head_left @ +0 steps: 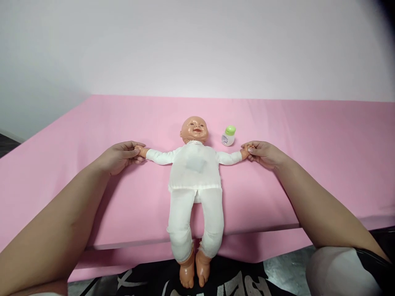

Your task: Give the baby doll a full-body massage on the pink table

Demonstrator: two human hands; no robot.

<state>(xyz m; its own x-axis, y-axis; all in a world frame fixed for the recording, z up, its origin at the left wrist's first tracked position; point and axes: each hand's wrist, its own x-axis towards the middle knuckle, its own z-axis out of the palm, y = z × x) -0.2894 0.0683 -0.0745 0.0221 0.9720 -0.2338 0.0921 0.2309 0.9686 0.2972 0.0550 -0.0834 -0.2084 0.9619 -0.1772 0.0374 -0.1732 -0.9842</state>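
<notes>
We see a pale wall [197, 49] filling the background; in front of it we have a broad tabletop [324, 164] covered in pink; on its middle our doll [196, 176] lies face up, dressed in a white top and trousers, its arms stretched out to either side and its bare feet reaching past the front edge; our left hand [123, 158] is nearly closed, thumb and fingers pinching the doll's hand on that side; our right hand [262, 154] grips the opposite doll hand in the same way; we notice a greyish square patch [196, 163] at the chest; just beyond our right hand, near the doll's head, a small green-capped bottle [228, 136] sits on the pink.
</notes>
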